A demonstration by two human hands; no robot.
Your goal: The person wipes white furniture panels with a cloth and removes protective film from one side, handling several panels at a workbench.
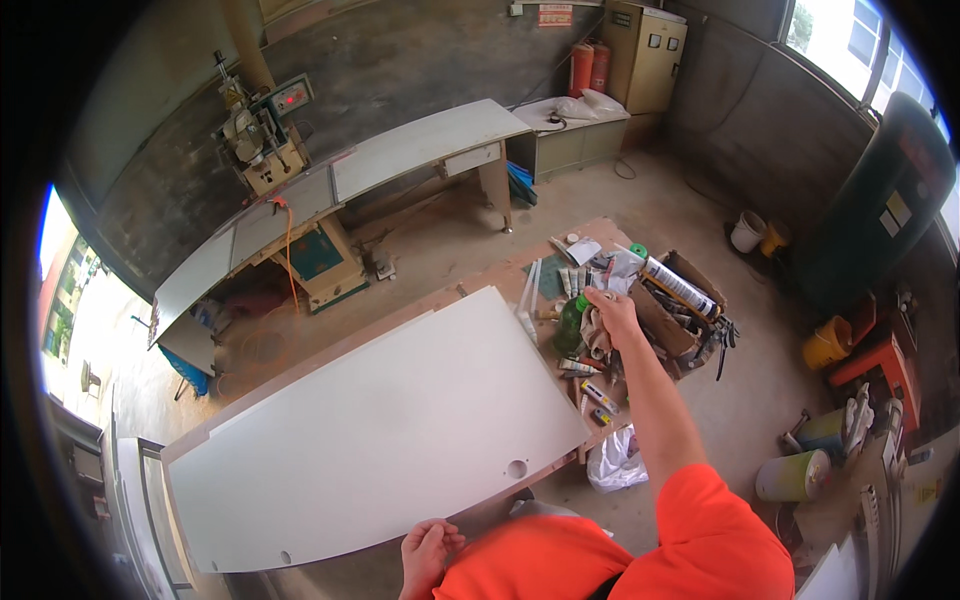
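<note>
My right hand (612,313) reaches over the cluttered right end of the bench, its fingers closed on a crumpled beige rag (594,334). A green bottle (570,326) stands right beside that hand, its neck close to my thumb; whether my fingers also touch it, I cannot tell. Near the front edge of a large white panel (380,430), my left hand (431,547) is held with curled fingers, and nothing shows in them. The panel lies flat and has a round hole near its right front corner. Several tubes (577,366) lie around the bottle.
A cardboard box (668,325) holds tools and a sealant cartridge (680,285) right of my hand. Beneath the bench's right end hangs a white plastic bag (617,462). Behind stands a long worktable (420,150) with a machine (255,135). Cans and buckets (792,476) line the right side.
</note>
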